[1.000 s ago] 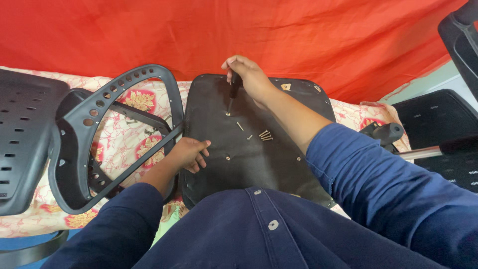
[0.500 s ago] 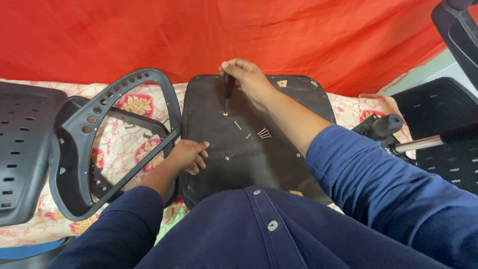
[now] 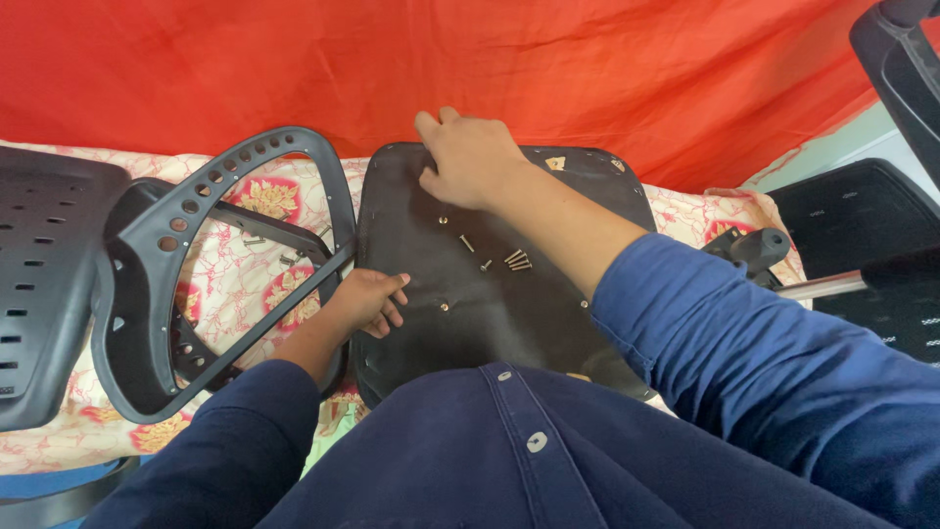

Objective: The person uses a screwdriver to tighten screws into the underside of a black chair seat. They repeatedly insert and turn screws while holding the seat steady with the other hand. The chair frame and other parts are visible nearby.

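Two hands are kept on the black seat pan at frame centre: the right hand, earlier gripping a dark tool, now lies curled at its top edge with no tool visible, while the left hand stays loosely curled against its left rim, loose screws lying between.

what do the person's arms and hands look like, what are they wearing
Both arms are in dark blue long sleeves pushed up short of the wrists, leaving the forearms bare. The left hand and right hand are bare: no gloves, rings or watch show. The sleeves match a dark blue buttoned shirt with pale round buttons.
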